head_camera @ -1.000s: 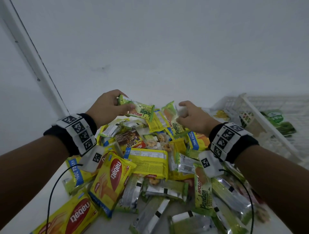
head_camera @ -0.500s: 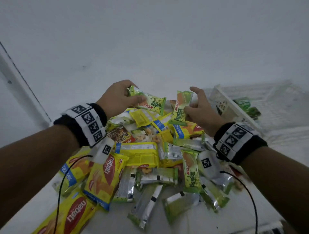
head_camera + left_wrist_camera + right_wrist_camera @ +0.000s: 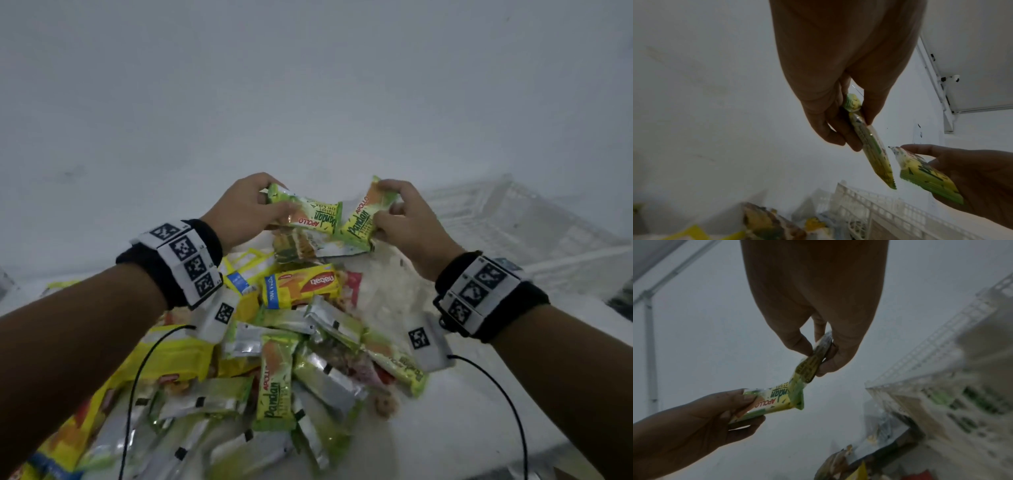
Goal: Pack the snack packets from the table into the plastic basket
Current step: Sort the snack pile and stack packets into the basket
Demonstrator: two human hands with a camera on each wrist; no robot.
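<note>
My left hand (image 3: 239,212) and right hand (image 3: 407,222) each pinch a green Pandan packet (image 3: 308,216) above the heap of snack packets (image 3: 291,359) on the white table (image 3: 462,428). The white plastic basket (image 3: 513,219) sits to my right, against a bare white wall (image 3: 308,85).

"APOLLO Pandan" on green packets (image 3: 310,215) — "nabati" on yellow packet (image 3: 305,285)

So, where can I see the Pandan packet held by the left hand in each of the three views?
Head: the Pandan packet lies near the centre, held by the left hand.
Left wrist: Pandan packet, centre, hanging from the fingers, seen edge-on.
Right wrist: Pandan packet, lower left, label readable.
Shared landmark: the white plastic basket, on the right in every view.
</note>
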